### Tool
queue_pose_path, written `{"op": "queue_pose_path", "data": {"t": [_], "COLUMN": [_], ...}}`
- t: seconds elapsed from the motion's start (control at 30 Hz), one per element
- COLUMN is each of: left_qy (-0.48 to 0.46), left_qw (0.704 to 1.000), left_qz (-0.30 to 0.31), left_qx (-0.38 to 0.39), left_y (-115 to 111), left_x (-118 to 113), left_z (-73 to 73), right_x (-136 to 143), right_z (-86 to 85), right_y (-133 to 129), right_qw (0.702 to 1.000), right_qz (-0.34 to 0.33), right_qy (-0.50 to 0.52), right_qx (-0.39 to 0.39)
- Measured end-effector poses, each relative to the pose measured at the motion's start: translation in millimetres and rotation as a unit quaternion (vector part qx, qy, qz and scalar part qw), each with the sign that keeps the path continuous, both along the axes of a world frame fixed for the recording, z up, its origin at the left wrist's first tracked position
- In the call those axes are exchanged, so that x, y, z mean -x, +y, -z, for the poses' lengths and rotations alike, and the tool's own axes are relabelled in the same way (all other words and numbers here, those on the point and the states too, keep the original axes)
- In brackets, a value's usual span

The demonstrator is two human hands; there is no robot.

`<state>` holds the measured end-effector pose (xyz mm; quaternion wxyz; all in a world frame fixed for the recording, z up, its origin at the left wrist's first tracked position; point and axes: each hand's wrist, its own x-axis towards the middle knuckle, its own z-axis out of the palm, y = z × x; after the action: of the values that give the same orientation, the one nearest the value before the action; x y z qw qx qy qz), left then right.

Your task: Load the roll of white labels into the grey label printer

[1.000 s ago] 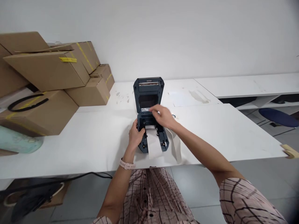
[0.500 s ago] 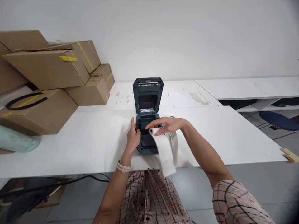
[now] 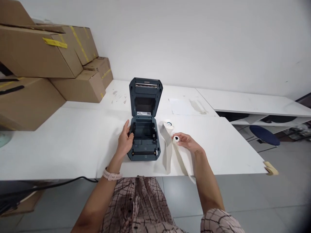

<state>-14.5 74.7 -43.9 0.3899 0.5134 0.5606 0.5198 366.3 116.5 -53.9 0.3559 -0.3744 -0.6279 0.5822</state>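
A dark blue-grey label printer (image 3: 143, 139) stands on the white table with its lid (image 3: 146, 97) raised, its paper bay showing nothing inside. My left hand (image 3: 124, 140) grips the printer's left edge, the thumb over the rim and the fingers along the outer side. To the right of the printer, my right hand (image 3: 187, 141) is closed on a small paper roll (image 3: 176, 139), whose dark core hole faces up. A loose strip from it hangs toward the table's front edge. Just left of that hand, a second paper roll (image 3: 168, 126) rests on the table, its strip unrolled toward me.
Stacked cardboard boxes (image 3: 41, 51) with yellow tape fill the left side of the table (image 3: 218, 145). A paper sheet (image 3: 181, 106) lies behind the rolls. A blue stool (image 3: 264, 135) stands beyond the right edge, and a black cable (image 3: 65, 183) runs below the front left.
My right hand has drawn the small paper roll out of the printer bay and over to the right, uncovering the second roll. My left hand stays on the printer, and the view has turned right.
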Motion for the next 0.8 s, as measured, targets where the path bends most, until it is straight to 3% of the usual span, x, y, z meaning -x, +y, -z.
{"op": "queue_pose_path", "data": {"t": [0.17, 0.33, 0.57, 0.7, 0.8], "left_qy": [0.001, -0.007, -0.021, -0.019, -0.018], "left_qw": [1.000, 1.000, 0.999, 0.999, 0.999], "left_qz": [0.002, -0.015, -0.028, -0.031, -0.028], "left_qx": [0.008, 0.005, -0.005, -0.003, 0.001], "left_y": [-0.1, 0.5, 2.3, 0.8, -0.2], "left_x": [0.4, -2.6, -5.2, -5.3, -5.7], "left_z": [-0.3, -2.8, -1.6, -1.9, -1.4], "right_x": [-3.4, 5.7, 41.4, 54.5, 64.1], "right_z": [5.7, 5.4, -12.8, -24.2, -47.8], "right_y": [9.5, 37.0, 74.6, 78.1, 71.0], "right_qw": [1.000, 0.998, 0.998, 0.997, 0.996], "right_qz": [0.030, 0.062, -0.026, -0.040, -0.059], "right_qy": [0.010, 0.013, -0.052, -0.065, -0.047], "right_qx": [-0.002, -0.003, 0.001, -0.027, -0.051]}}
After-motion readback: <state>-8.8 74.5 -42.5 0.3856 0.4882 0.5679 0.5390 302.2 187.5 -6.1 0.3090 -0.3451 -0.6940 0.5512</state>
